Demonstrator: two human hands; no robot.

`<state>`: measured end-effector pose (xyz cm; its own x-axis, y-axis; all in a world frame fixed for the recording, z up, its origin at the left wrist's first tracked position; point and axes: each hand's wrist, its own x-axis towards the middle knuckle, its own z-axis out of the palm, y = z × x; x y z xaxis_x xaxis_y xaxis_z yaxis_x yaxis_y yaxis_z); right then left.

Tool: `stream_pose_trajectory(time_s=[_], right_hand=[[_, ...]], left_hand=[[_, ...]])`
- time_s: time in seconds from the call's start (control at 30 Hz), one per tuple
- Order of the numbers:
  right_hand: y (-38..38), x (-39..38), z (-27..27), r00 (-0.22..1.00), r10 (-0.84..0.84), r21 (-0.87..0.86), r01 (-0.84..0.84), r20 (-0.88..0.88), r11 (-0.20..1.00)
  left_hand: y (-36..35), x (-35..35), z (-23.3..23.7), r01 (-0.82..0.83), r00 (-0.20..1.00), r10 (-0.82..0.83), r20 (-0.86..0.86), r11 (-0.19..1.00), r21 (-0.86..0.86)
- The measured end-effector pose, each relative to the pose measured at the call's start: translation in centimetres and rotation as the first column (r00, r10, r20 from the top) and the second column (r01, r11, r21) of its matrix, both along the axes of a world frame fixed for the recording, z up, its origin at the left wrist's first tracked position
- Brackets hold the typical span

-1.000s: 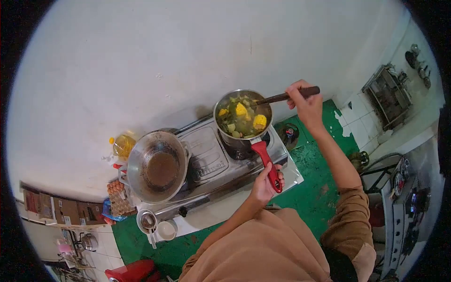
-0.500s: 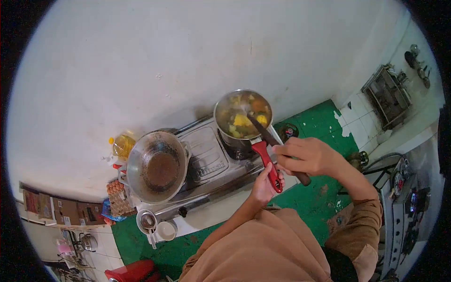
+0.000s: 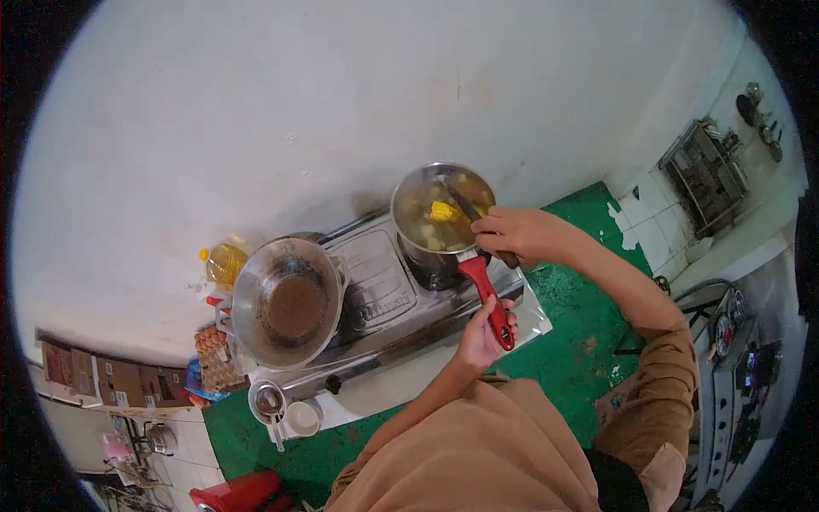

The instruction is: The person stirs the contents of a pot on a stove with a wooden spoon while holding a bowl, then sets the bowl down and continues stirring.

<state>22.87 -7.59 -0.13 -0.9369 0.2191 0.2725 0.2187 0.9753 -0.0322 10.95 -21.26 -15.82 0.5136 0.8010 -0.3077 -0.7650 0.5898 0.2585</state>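
A metal saucepan sits on the right burner of the stove, filled with broth, a yellow piece of corn and other chunks of vegetable. My left hand is wrapped round the pan's red handle. Over the pan's right rim, my right hand grips a long dark-handled stirring utensil. It slants down to the far side of the pan, and its head is hidden in the broth.
Left on the stove stands a wide wok. Behind it are a bottle of yellow oil and a tray of eggs. At the front left corner are a strainer and a white bowl.
My right hand has moved left and away from me, up to the pan's rim, pushing the utensil toward the far side. The corn and chunks have shifted. My left hand stays on the handle.
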Motion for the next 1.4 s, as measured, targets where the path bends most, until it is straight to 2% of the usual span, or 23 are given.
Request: stream_pose_trajectory(time_s=[0.07, 0.2, 0.27, 0.3, 0.37, 0.4, 0.47, 0.5, 0.53, 0.6, 0.63, 0.7, 0.73, 0.8, 0.83, 0.9, 1.33, 1.4], right_hand=[[1.2, -0.4, -0.4, 0.998, 0.008, -0.057, -0.004, 0.068, 0.998], [4.8, -1.3, -2.5, 0.998, 0.039, -0.109, -0.034, 0.043, 0.993], [6.0, -1.9, -2.7, 0.996, -0.081, -0.296, 0.065, -0.041, 0.953], [6.5, -2.1, -2.7, 0.996, -0.076, -0.297, 0.061, -0.041, 0.953], [7.7, -2.4, -2.5, 0.951, -0.285, -0.468, 0.197, -0.124, 0.861], [8.2, -2.4, -2.5, 0.951, -0.283, -0.470, 0.195, -0.123, 0.861], [9.3, -2.3, -2.4, 0.852, -0.446, -0.538, 0.249, -0.274, 0.805], [9.6, -2.3, -2.0, 0.794, -0.561, -0.582, 0.347, -0.235, 0.736], [10.0, -2.3, -2.1, 0.794, -0.561, -0.582, 0.348, -0.234, 0.735], [10.8, -2.0, -2.6, 0.630, -0.740, -0.682, 0.434, -0.238, 0.589], [11.2, -1.8, -3.1, 0.629, -0.740, -0.682, 0.435, -0.237, 0.588], [11.6, -1.3, -3.7, 0.501, -0.825, -0.808, 0.353, -0.261, 0.471], [11.5, -1.2, -4.0, 0.502, -0.825, -0.808, 0.354, -0.262, 0.471], [11.0, -1.1, -4.4, 0.364, -0.884, -0.875, 0.271, -0.292, 0.401], [10.6, -1.0, -4.4, 0.363, -0.885, -0.876, 0.270, -0.292, 0.400], [9.9, -0.6, -4.2, 0.282, -0.918, -0.913, 0.218, -0.280, 0.345], [4.8, 1.1, -1.1, 0.228, -0.869, -0.881, 0.081, -0.439, 0.466], [4.1, 1.0, -0.6, 0.325, -0.846, -0.866, 0.130, -0.422, 0.482]], left_hand=[[0.1, 0.0, -0.1, 0.010, 1.000, -0.010, 0.011, 1.000, -0.017], [0.1, 0.0, -0.2, 0.017, 0.999, -0.016, 0.038, 1.000, -0.011], [0.1, -0.1, -0.2, 0.020, 0.999, -0.019, 0.040, 0.999, -0.028], [0.1, -0.1, -0.3, 0.016, 0.999, -0.014, 0.040, 0.999, -0.029], [0.2, -0.1, -0.4, 0.023, 0.998, -0.022, 0.057, 1.000, -0.017], [0.1, -0.1, -0.4, 0.021, 0.998, -0.020, 0.058, 1.000, -0.020], [0.1, -0.1, -0.2, 0.022, 0.999, -0.022, 0.040, 1.000, -0.006], [0.1, -0.1, -0.3, 0.021, 0.999, -0.021, 0.041, 1.000, -0.007], [0.1, -0.1, -0.3, 0.020, 0.999, -0.020, 0.046, 1.000, -0.005], [0.1, 0.0, -0.2, 0.020, 0.998, -0.020, 0.052, 1.000, -0.002], [0.1, 0.0, -0.2, 0.019, 0.999, -0.018, 0.044, 1.000, -0.020], [0.1, 0.0, -0.1, 0.018, 0.999, -0.017, 0.037, 0.999, -0.036], [0.1, 0.0, -0.1, 0.020, 0.999, -0.019, 0.035, 1.000, -0.024], [0.1, 0.0, -0.1, 0.022, 0.999, -0.022, 0.032, 1.000, -0.012], [0.1, 0.0, 0.0, 0.019, 0.999, -0.019, 0.035, 1.000, -0.004], [0.1, 0.0, 0.0, 0.017, 0.999, -0.017, 0.038, 1.000, 0.006], [0.1, 0.0, -0.3, 0.026, 0.999, -0.026, 0.038, 1.000, 0.006], [0.1, 0.0, -0.3, 0.023, 0.999, -0.024, 0.045, 1.000, 0.014]])
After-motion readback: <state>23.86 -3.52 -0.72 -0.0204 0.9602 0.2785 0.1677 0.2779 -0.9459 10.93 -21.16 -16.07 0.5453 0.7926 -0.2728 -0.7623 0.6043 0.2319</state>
